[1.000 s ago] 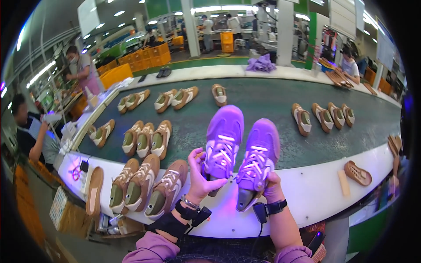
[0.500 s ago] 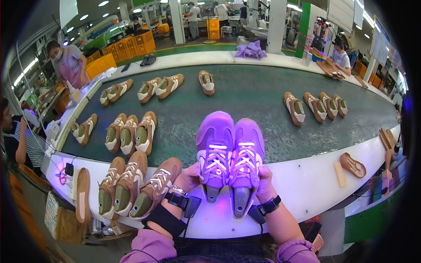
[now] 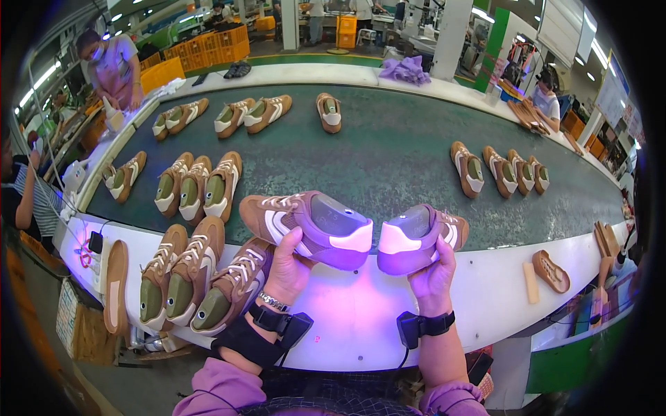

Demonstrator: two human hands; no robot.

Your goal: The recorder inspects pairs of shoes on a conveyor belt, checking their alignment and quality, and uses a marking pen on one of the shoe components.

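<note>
My left hand [image 3: 286,269] grips a brown sneaker [image 3: 288,216] with white stripes and laces, its toe pointing left and its white heel patch facing inward. The matching sneaker [image 3: 409,239] is in my right hand [image 3: 433,276], toe to the right and turned partly away. The two heels face each other with a small gap between them. A dark last [image 3: 336,215] fills the opening of the left one. Purple light falls on both shoes, above the white table edge [image 3: 354,312]. Close by my left wrist stand three more sneakers [image 3: 195,274] with green lasts in them.
A dark green conveyor belt [image 3: 374,159] carries several sneakers at left and right. A shoe sole [image 3: 116,288] lies at the left edge; a brown shoe part [image 3: 551,270] and a beige strip [image 3: 531,283] lie at right. Co-workers sit or stand around the belt.
The two sneakers were side by side with toes pointing away; now they are apart, turned outward with heels facing each other. My view has tilted down slightly.
</note>
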